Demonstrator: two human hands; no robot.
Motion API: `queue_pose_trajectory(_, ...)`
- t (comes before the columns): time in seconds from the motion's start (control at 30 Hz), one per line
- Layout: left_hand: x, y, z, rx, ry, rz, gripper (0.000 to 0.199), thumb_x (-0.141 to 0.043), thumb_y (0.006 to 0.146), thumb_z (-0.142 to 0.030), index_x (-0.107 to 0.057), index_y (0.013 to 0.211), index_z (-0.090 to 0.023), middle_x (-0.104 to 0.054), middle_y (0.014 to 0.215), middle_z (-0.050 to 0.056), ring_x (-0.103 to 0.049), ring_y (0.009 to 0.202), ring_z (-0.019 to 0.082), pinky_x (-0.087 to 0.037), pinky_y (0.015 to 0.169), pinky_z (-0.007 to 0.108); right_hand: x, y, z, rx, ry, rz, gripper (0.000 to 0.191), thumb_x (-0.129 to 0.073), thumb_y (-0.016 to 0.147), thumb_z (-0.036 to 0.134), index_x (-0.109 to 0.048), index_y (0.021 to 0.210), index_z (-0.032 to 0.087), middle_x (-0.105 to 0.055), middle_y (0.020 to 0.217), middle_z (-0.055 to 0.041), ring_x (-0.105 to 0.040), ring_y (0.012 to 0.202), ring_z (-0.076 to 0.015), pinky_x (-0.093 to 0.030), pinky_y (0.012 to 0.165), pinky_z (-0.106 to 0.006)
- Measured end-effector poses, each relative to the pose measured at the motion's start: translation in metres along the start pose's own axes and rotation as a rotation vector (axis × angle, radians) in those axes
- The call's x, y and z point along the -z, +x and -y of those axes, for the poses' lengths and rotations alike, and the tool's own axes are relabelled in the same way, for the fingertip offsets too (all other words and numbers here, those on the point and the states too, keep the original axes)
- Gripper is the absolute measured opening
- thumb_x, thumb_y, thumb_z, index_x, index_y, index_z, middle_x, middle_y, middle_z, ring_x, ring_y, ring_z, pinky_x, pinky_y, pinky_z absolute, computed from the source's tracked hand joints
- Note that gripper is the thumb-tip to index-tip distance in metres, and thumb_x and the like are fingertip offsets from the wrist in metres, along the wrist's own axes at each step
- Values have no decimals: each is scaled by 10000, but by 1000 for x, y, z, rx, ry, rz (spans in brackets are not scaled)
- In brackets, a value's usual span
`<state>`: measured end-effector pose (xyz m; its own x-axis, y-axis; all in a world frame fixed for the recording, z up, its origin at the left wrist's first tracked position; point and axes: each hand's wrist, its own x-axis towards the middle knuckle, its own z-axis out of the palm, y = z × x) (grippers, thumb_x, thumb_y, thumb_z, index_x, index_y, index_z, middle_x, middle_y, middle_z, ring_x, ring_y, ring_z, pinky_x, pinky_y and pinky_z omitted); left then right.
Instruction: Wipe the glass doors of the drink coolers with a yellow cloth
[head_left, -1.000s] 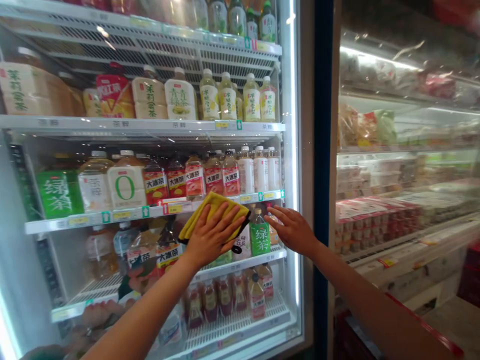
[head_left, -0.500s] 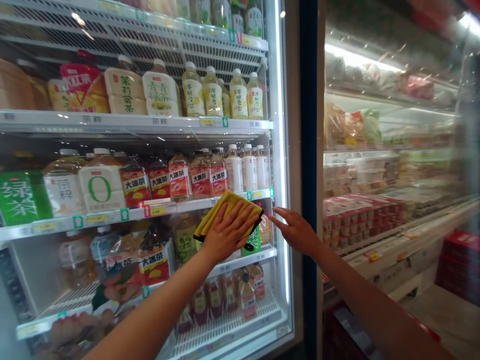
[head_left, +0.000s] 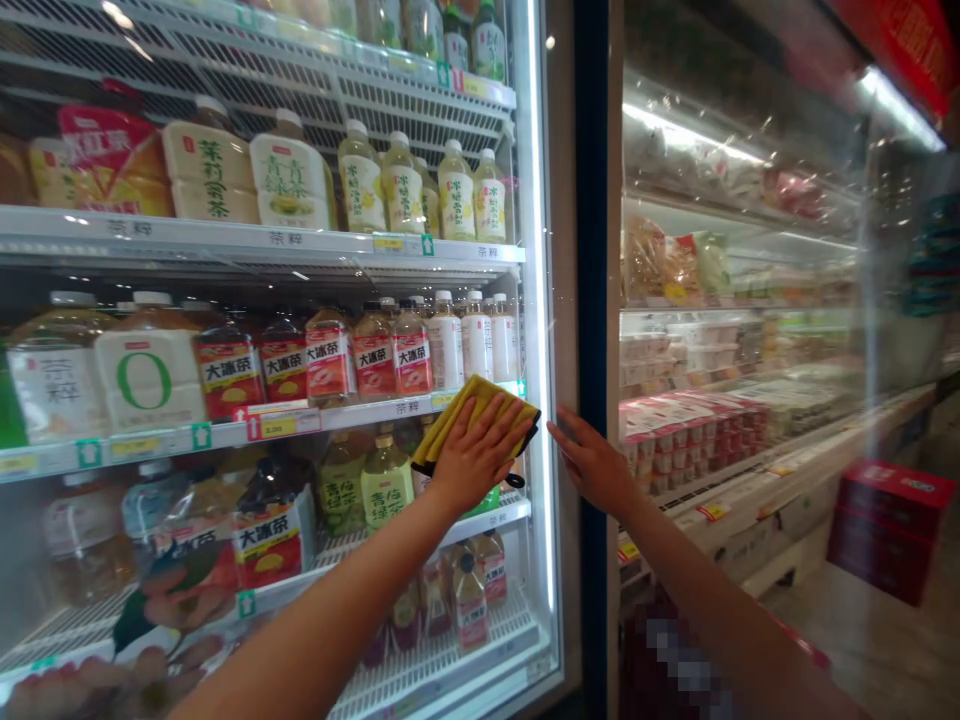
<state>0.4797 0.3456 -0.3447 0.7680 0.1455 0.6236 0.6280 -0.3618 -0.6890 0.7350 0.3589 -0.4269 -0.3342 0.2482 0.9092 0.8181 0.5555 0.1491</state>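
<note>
A yellow cloth (head_left: 444,425) with dark edging and a small black loop lies folded under my left hand (head_left: 474,458). That hand is flat with its fingers spread, pressing the cloth to the glass door (head_left: 292,270) of a drinks cooler. Bottles of tea stand on the shelves behind the glass, and the cloth covers part of a shelf edge. My right hand (head_left: 592,465) is raised near the door's right frame (head_left: 564,330), fingers apart and holding nothing. Whether its fingertips touch the frame cannot be made out.
A bright light strip (head_left: 541,300) runs up the cooler's right side. Past the dark upright (head_left: 591,250) is a lit chiller with packed foods, including stacked cups (head_left: 675,440). Red boxes (head_left: 889,530) stand on the floor at the right. Reflections show low on the glass.
The view has turned right, so the shelves sit further left. My left hand and the cloth have moved right across the glass, nearer the frame. My right hand is still open.
</note>
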Motion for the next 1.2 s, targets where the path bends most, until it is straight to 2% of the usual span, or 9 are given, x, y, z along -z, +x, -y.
queue_pose_trajectory(0.2,-2,49,3,232,9,-60,689,-589,982,-404,-334,1609,-278,-227,1699,54,-110,1593,319,-96,1303,608,4,4,-2,-73,42,-9,703,-485,918,37,-399,1584,245,-463,1595,-160,-450,1478,-278,-488,1156,-500)
queue_pose_trajectory(0.33,-22,42,-20,68,6,-72,635,-574,989,-314,-376,1592,-286,-272,1685,33,-198,1580,271,-181,1316,497,-1,-1,-11,-139,97,-67,820,-433,859,-36,-338,1614,270,-433,1621,-134,-419,1500,-255,-450,1193,-495)
queue_pose_trajectory(0.43,-29,53,-24,-23,-7,-58,612,-558,998,-322,-389,1585,-281,-319,1669,32,-246,1569,257,-204,1314,492,-4,0,-20,-149,130,-97,878,-389,819,-71,-324,1619,283,-444,1616,-124,-406,1508,-244,-443,1198,-498)
queue_pose_trajectory(0.6,-25,93,-21,92,-21,-49,654,-565,993,-363,-345,1603,-277,-271,1683,56,-180,1583,289,-178,1305,568,3,7,-28,-217,184,-179,874,-396,784,-65,-393,1592,269,-485,1583,-137,-481,1456,-253,-455,1184,-512)
queue_pose_trajectory(0.77,-33,76,-38,46,-8,-27,670,-591,977,-352,-354,1600,-286,-270,1686,53,-199,1579,295,-167,1306,563,12,4,-21,-253,176,-185,817,-397,808,-39,-457,1559,278,-551,1523,-118,-531,1404,-249,-455,1186,-519)
queue_pose_trajectory(0.87,-29,84,-31,-24,-33,23,644,-578,983,-389,-377,1588,-294,-298,1681,38,-211,1579,285,-178,1304,553,16,9,-19,-292,169,-205,783,-395,813,-32,-501,1533,257,-582,1485,-127,-545,1383,-254,-463,1178,-520)
queue_pose_trajectory(1.03,-17,122,-15,142,-50,-25,658,-578,974,-363,-368,1593,-285,-261,1694,46,-146,1592,316,-97,1296,624,20,21,-20,-327,180,-249,758,-392,841,-8,-488,1542,263,-579,1489,-133,-535,1387,-271,-470,1165,-546)
queue_pose_trajectory(1.1,-18,118,-20,141,-35,-33,705,-601,960,-356,-332,1608,-287,-254,1696,58,-142,1593,319,-88,1293,633,21,22,-18,-310,164,-257,765,-390,847,-6,-466,1556,271,-562,1507,-131,-520,1403,-272,-465,1170,-547)
queue_pose_trajectory(1.2,-23,104,-26,20,-15,9,714,-608,958,-393,-326,1608,-304,-274,1691,56,-192,1584,314,-123,1294,620,22,25,-15,-259,142,-295,781,-398,861,-3,-414,1583,293,-548,1516,-120,-510,1416,-262,-468,1176,-533)
